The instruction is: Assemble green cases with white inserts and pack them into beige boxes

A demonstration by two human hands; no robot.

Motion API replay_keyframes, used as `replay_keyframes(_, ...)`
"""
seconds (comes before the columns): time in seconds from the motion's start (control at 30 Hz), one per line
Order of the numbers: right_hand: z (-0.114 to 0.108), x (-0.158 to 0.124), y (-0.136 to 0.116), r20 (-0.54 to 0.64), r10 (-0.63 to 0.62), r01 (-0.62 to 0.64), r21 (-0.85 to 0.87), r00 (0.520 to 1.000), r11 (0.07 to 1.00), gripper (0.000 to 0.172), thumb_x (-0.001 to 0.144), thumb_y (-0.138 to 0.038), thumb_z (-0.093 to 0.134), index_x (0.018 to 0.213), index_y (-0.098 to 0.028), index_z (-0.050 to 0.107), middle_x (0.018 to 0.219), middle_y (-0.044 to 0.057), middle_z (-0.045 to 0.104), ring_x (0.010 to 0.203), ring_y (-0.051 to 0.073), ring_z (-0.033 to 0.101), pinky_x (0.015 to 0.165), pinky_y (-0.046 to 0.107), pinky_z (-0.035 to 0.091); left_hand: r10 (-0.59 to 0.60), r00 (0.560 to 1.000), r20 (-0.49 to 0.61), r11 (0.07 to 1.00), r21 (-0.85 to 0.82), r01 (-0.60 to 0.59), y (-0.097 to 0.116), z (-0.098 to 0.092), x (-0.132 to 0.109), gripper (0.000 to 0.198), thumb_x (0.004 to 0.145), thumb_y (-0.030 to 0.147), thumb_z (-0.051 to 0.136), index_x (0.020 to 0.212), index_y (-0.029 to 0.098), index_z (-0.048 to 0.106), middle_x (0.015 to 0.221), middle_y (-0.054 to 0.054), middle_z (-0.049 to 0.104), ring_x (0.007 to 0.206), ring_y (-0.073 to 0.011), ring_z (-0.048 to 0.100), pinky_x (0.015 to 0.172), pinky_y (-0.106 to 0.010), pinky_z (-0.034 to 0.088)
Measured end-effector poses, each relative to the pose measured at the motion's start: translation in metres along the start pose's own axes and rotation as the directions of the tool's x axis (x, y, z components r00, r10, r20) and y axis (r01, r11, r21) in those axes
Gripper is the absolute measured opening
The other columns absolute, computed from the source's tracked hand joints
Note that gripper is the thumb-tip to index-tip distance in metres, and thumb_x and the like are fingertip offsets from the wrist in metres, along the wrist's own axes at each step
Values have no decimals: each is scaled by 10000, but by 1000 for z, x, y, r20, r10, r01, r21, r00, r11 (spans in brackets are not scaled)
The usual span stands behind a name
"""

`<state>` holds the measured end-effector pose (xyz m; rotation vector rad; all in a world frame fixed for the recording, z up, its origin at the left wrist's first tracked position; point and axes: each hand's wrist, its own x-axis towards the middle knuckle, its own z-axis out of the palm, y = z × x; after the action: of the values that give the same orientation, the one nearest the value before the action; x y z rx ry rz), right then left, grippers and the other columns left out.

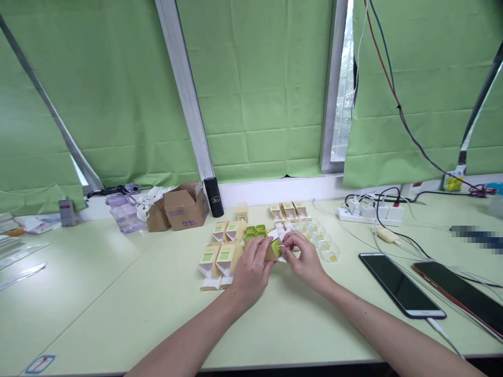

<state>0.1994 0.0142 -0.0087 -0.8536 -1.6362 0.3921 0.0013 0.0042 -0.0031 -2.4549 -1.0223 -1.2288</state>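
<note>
- Your left hand [251,264] was wrapped around a small tan box [270,255], holding it tilted with its open end toward your right hand
- Your right hand [305,257] was narrow, thumb and forefinger brought together at that open end; you could not tell from this view whether they held the green piece [276,247] or a white flap
- The green piece showed at the box's mouth, between your two hands, so this box looked partway through, its end not yet closed
- Just left of your left hand, four more boxes [225,256] lay with white flaps open, apparently unfinished; you could not see what, if anything, was inside them
- Beyond your hands, three similar boxes [288,210] also showed open white ends, and one box [242,212] stood near them, its state unclear
- Right behind your left hand, several green containers [261,229] sat grouped on the tabletop [168,319], outside any box
- Beside and beyond your right hand, clear cups [330,253] with yellow spots lay loose, likewise unboxed
</note>
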Motion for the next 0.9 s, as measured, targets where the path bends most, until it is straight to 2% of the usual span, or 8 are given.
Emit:
replay_keyframes(0.17,-2,-1,0,-24,93,-88,162,995,983,263,990,-449,657,838,-237,623,1101,94,694,1022,249,672,875,394,557,-14,1000,-1,1000,13,14,-2,-2,1,655,952,160,655,1557,246,418,1328,-140,620,1265,-310,610,1036,-491,589)
replay_keyframes(0.27,-3,-1,-1,-25,190,-175,282,981,943,330,968,-548,678,870,-235,635,1164,111,728,1056,257,697,904,405,587,-22,1000,-12,1000,16,22,-3,-2,1,645,959,170,647,1555,246,412,1323,-141,618,1264,-313,609,1045,-509,580)
replay_keyframes(0.4,-7,5,-3,-90,329,-265,415,940,870,455,861,-666,757,840,-236,613,1031,94,774,879,242,727,782,396,632,-79,997,-23,997,-14,79,-6,-3,3,649,964,180,643,1559,269,400,1353,-136,603,1293,-315,596,1062,-520,564)
replay_keyframes(0.57,-16,15,-1,-116,434,-318,520,894,793,543,731,-709,844,829,-234,601,779,23,735,649,198,698,624,384,661,-175,984,-43,983,-60,173,-10,-5,4,649,960,181,651,1551,291,408,1393,-125,585,1317,-309,579,1103,-534,528)
replay_keyframes(0.7,-18,17,3,-104,476,-353,537,873,766,583,674,-716,878,827,-229,596,729,7,725,637,197,704,586,389,677,-207,977,-48,977,-67,204,-13,-4,4,636,965,195,651,1548,295,417,1401,-119,586,1328,-307,573,1109,-529,520)
replay_keyframes(0.9,-1,9,6,-110,455,-342,511,884,788,552,757,-723,821,824,-230,583,780,15,727,637,190,695,557,384,673,-186,982,-26,981,-55,184,-10,-3,4,659,940,171,671,1541,288,427,1384,-119,587,1319,-308,569,1108,-532,521)
